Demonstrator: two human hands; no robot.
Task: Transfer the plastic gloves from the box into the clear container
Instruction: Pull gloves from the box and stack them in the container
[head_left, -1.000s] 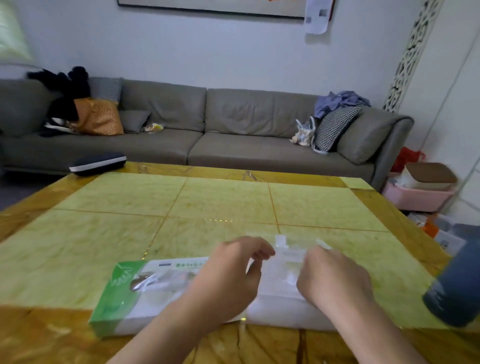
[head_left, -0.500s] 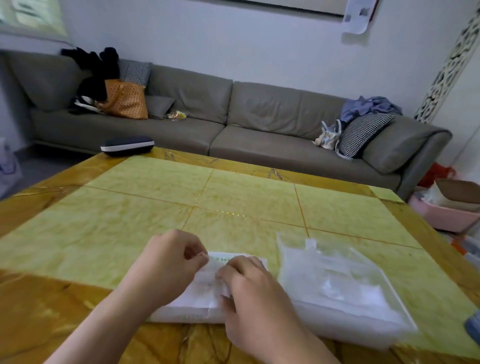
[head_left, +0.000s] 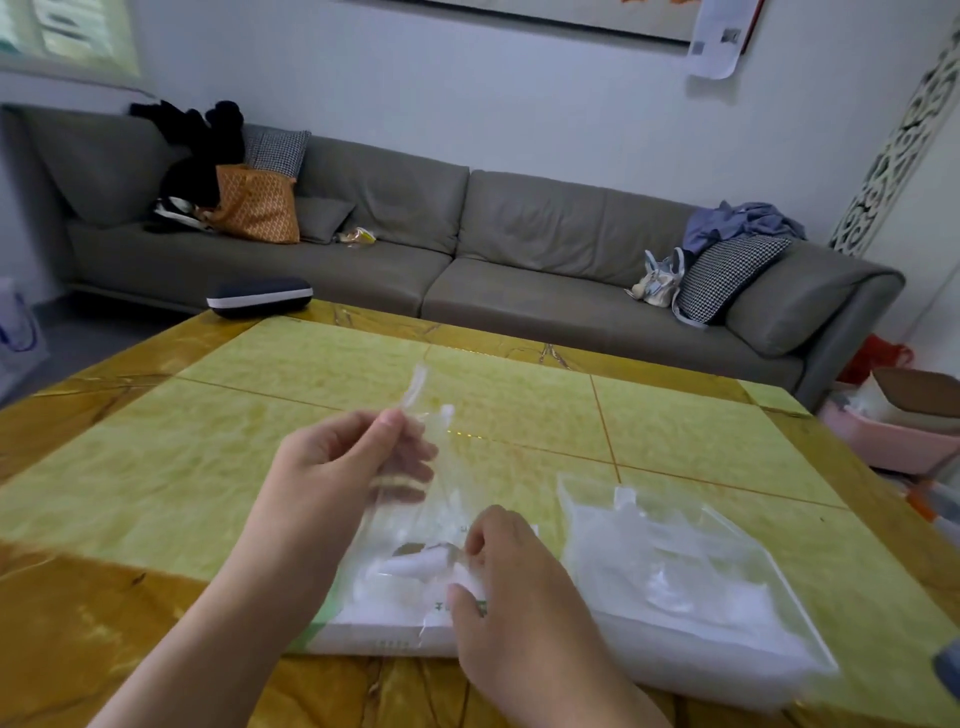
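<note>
Since half a second ago the left hand (head_left: 337, 467) has lifted off the glove box (head_left: 395, 623) and now holds a clear plastic glove (head_left: 431, 457) up above it, thumb and fingers (head_left: 410, 457) pinching the film near its top while the lower end trails down to the box opening. The right hand (head_left: 514, 603) has stayed on the box, its fingers curled over the top by the opening; whether they pinch the glove's lower end or only press the box, I cannot tell. The box, white with a green end, lies flat at the near edge of the counter (head_left: 156, 467). Just beside it on the right, touching or nearly so, sits the clear container (head_left: 727, 597), with a crumpled pile of transparent gloves already in it. At the counter's far left edge lies a dark case (head_left: 260, 297); behind is a grey sofa (head_left: 519, 249).
</note>
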